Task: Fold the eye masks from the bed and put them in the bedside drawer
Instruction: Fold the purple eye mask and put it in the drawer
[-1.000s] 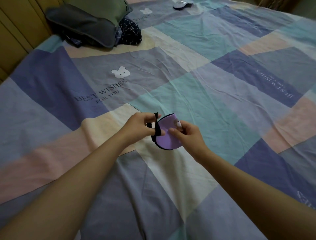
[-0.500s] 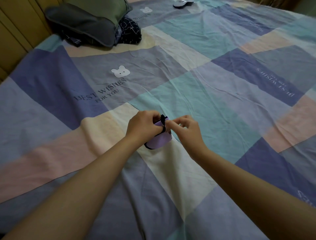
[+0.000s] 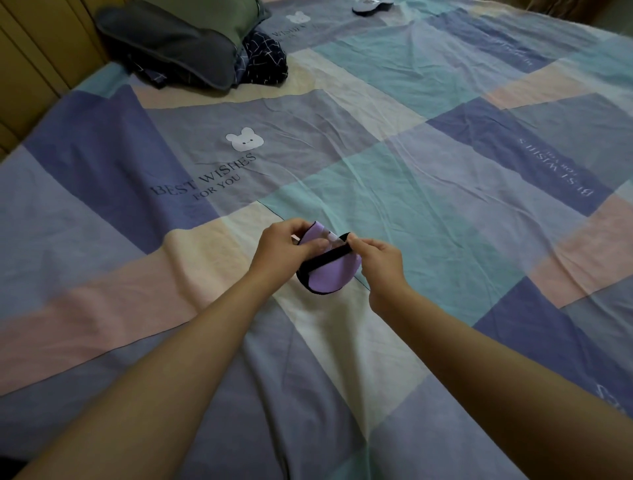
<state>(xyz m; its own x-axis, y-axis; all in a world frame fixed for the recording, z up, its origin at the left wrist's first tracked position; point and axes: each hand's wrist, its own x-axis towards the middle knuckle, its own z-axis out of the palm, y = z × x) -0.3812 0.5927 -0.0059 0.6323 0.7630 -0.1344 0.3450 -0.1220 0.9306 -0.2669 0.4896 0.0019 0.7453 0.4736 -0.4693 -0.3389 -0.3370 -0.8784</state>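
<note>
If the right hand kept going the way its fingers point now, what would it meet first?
The right hand points left toward the left hand, pinching the black strap across the folded purple eye mask. Going straight on, it would probably meet the left hand's fingers first; depth is unclear.

Two eye masks, purple one (image 3: 329,274) and far one (image 3: 371,4), two hands, two pillows.

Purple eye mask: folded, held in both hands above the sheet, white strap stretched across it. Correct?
Not quite. The head view shows the strap is black, not white. The rest holds: the purple eye mask is folded and held by the left hand and right hand above the sheet, with the strap stretched across it.
</note>
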